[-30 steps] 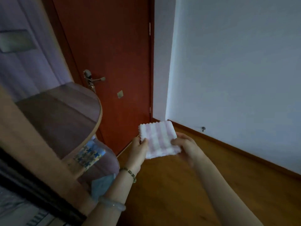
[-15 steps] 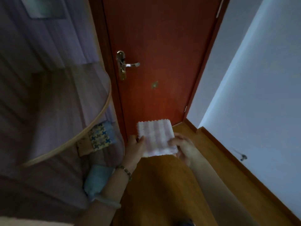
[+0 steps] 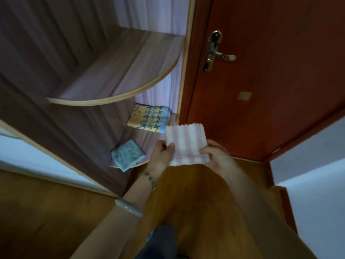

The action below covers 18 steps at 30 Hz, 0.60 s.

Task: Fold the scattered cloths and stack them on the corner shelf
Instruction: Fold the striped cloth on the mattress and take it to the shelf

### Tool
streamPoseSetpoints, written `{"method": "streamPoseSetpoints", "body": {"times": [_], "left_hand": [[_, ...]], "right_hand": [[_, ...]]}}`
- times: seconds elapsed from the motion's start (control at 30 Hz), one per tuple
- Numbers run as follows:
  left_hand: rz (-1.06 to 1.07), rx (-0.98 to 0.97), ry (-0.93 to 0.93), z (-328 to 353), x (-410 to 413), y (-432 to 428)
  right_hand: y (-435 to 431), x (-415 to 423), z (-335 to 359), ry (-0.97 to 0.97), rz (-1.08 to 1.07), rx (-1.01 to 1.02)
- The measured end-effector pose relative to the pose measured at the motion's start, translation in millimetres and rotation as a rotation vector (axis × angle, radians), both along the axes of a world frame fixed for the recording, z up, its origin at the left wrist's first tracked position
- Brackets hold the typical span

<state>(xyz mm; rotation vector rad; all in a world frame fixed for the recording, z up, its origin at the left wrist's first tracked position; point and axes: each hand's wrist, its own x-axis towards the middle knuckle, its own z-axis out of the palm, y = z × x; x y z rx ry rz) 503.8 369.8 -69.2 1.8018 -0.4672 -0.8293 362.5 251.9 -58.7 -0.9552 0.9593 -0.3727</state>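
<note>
Corner shelf (image 3: 139, 164): patterned cloth (image 3: 149, 118), blue cloth (image 3: 127, 155) shelved apart, unstacked. Pink striped cloth (image 3: 186, 144) folded, pinched by left hand (image 3: 160, 156), right hand (image 3: 218, 157); placement pending.

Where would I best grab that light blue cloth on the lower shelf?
Probably its near corner: the light blue cloth pokes over the curved front edge of the lower shelf, so a pinch from the open floor side gets fingers above and below it.

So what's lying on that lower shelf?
On the lower shelf lie a patterned cloth at the back and a light blue cloth at the front rim. The pink striped cloth, held by left hand and right hand, hides its right end.
</note>
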Motion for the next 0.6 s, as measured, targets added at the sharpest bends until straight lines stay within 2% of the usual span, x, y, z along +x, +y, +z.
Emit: {"method": "streamPoseSetpoints", "body": {"times": [0.3, 0.6], "left_hand": [[0.256, -0.018, 0.192, -59, 63, -25], [0.371, 0.115, 0.319, -126, 108, -57]], "right_hand": [[-65, 96, -60, 0.047, 0.262, 0.093], [-127, 165, -135, 0.201, 0.458, 0.134]]}}
